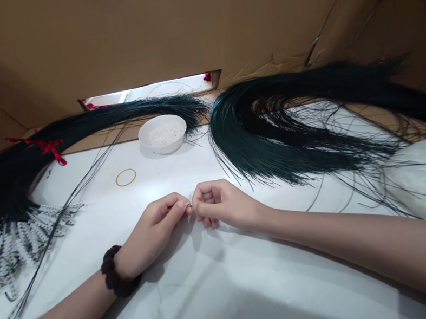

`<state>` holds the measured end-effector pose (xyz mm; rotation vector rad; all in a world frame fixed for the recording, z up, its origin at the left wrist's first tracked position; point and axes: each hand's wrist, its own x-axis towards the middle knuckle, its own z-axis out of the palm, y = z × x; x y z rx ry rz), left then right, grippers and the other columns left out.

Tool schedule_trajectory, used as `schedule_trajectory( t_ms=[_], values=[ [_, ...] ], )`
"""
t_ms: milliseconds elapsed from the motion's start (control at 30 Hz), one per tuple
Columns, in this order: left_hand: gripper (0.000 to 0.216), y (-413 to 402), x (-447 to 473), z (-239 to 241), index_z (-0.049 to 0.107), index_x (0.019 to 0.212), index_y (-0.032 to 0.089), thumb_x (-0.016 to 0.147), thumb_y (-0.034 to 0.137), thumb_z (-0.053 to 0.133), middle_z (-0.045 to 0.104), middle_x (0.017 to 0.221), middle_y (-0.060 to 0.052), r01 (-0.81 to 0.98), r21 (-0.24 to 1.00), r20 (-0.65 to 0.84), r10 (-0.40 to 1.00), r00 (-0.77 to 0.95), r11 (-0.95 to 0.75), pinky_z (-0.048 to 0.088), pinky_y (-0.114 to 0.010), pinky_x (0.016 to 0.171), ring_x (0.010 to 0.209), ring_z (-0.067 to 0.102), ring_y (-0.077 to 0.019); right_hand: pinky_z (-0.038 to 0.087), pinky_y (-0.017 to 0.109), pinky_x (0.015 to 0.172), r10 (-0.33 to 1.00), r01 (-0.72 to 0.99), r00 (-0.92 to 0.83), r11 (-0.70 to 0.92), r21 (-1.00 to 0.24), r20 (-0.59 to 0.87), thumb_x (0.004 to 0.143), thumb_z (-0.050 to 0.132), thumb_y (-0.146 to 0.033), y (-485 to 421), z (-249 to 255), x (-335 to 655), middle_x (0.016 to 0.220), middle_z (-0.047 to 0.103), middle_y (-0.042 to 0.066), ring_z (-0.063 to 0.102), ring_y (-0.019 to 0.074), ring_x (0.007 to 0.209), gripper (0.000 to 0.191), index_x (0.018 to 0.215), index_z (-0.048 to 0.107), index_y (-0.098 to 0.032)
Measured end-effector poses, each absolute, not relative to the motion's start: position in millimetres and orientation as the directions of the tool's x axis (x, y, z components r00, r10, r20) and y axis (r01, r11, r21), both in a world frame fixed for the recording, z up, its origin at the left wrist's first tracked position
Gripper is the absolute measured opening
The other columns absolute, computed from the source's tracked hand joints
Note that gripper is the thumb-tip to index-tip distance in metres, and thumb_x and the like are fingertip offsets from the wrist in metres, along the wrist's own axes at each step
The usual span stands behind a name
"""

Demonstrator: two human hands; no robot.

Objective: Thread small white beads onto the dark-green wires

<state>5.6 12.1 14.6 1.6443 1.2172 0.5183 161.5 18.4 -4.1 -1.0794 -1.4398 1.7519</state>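
In the head view, the left hand (163, 217) and right hand (227, 204) pinched a tiny piece (190, 205), too small to identify, just below the frame's centre. A white bowl (165, 148) stood upper centre, dark strands (253, 152) upper right.

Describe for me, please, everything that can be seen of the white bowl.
The white bowl is round, with a wide mouth and a smooth wall that looks like plastic. It stands upright on the white tabletop, beyond the left hand and right hand, neither touching it. Small pale pieces lie inside, too small to identify. Dark strands pass close behind; whether they touch it is unclear.
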Motion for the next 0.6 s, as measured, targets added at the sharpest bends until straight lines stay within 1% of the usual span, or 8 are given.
schedule_trajectory(
  t_ms=[133,200,333,467,533,600],
  values=[
    [0.026,9.3,7.7,14.4,0.046,0.064,0.018,0.084,0.032,0.037,0.038,0.056,0.006,0.487,0.873,-0.226,0.907,0.354,0.027,0.025,-0.019,0.044,0.048,0.031,-0.0074,0.039,0.018,0.044,0.858,0.027,-0.470,-0.218,-0.976,-0.205,0.067,0.049,-0.014,17.9,-5.3,161.5,0.056,0.052,-0.002,0.050,0.0069,0.047,0.002,0.065,0.048,-0.014],
    [0.026,7.6,8.0,13.4,0.045,0.064,0.018,0.084,0.033,0.036,0.038,0.057,0.006,0.495,0.869,-0.208,0.914,0.348,0.009,0.026,-0.019,0.044,0.048,0.031,-0.0076,0.039,0.018,0.044,0.860,0.027,-0.466,-0.219,-0.975,-0.207,0.068,0.049,-0.014,17.9,-5.6,161.9,0.056,0.052,-0.002,0.050,0.0069,0.047,0.002,0.066,0.048,-0.014],
    [0.025,3.9,7.2,10.7,0.045,0.066,0.018,0.085,0.030,0.034,0.041,0.060,0.005,0.546,0.829,-0.103,0.927,0.362,-0.121,0.030,-0.020,0.050,0.054,0.036,-0.0094,0.040,0.018,0.044,0.862,0.028,-0.469,-0.203,-0.979,-0.192,0.069,0.048,-0.013,17.9,-6.7,162.3,0.056,0.051,-0.002,0.049,0.0063,0.047,0.005,0.065,0.048,-0.014],
    [0.022,2.4,6.7,10.0,0.043,0.067,0.019,0.085,0.026,0.033,0.045,0.066,0.002,0.639,0.705,0.041,0.917,0.396,-0.308,0.034,-0.023,0.059,0.062,0.042,-0.0117,0.041,0.018,0.045,0.860,0.059,-0.479,-0.167,-0.984,-0.175,0.073,0.049,-0.019,17.2,-8.7,161.4,0.059,0.052,0.000,0.050,0.0067,0.049,0.008,0.068,0.047,-0.014],
    [0.017,2.4,7.1,10.6,0.044,0.072,0.019,0.085,0.024,0.033,0.048,0.072,0.001,0.668,0.656,0.084,0.913,0.400,-0.353,0.035,-0.024,0.062,0.066,0.045,-0.0129,0.041,0.019,0.045,0.860,0.076,-0.477,-0.164,-0.984,-0.180,0.075,0.049,-0.022,16.8,-10.0,161.0,0.060,0.052,0.000,0.050,0.0069,0.049,0.010,0.069,0.047,-0.014],
    [0.014,2.7,7.3,11.4,0.044,0.077,0.019,0.084,0.023,0.033,0.049,0.075,0.000,0.678,0.641,0.094,0.913,0.398,-0.361,0.036,-0.025,0.062,0.067,0.046,-0.0138,0.042,0.019,0.045,0.861,0.087,-0.478,-0.148,-0.985,-0.172,0.076,0.049,-0.023,16.3,-11.2,161.1,0.060,0.052,0.001,0.049,0.0070,0.049,0.011,0.070,0.047,-0.014]
  ],
)
